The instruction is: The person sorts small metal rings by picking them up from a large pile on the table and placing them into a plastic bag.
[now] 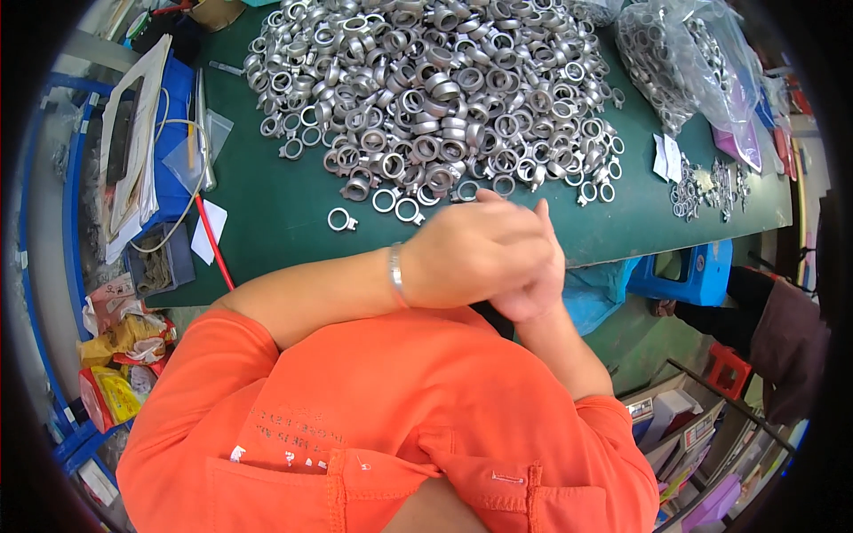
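Observation:
My left hand, with a silver bracelet at its wrist, is closed and slightly blurred. It lies over my right hand, which is curled up against it from the right with its thumb up. Whatever lies between the two is hidden. Both are just in front of the table's near edge. Beyond them spreads a big heap of grey metal rings with small side lugs. A single metal ring sits apart at the heap's near left.
The green table carries a clear bag of rings and small metal parts at right. Papers, a blue bin and a red stick are at left. A blue stool and another person's leg are at right.

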A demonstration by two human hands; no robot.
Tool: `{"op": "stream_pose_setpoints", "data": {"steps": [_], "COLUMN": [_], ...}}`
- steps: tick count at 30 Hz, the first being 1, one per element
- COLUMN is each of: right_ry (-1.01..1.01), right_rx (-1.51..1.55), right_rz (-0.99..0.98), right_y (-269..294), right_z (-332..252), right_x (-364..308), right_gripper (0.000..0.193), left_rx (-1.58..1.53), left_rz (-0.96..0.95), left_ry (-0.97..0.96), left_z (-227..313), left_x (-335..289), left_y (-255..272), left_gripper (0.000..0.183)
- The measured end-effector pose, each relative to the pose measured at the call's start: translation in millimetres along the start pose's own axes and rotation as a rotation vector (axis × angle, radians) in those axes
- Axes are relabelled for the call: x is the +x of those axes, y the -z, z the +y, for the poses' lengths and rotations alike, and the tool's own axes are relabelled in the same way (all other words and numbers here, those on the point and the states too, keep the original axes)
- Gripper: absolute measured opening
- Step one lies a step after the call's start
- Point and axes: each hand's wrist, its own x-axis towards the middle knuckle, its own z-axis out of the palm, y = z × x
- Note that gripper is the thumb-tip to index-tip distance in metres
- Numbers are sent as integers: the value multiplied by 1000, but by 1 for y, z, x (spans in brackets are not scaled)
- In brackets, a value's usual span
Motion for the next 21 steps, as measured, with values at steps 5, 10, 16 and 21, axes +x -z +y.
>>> {"op": "stream_pose_setpoints", "data": {"steps": [5,10,16,21], "right_ry": [352,623,553,1060], "right_rx": [30,83,73,-835], "right_rz": [-44,431,989,1080], "right_y": [43,70,178,160], "right_z": [-13,-54,-70,-73], "right_x": [-24,-84,-76,-68], "right_gripper": [35,20,25,21], "left_rx": [-5,-182,-325,-330], "left_rz": [-178,13,25,37], "left_ry": [3,295,388,486], "left_z": [7,-5,3,1], "left_x": [17,-1,3,-4], "left_y": [-16,-6,-8,-3], "left_gripper": [27,16,9,10]}}
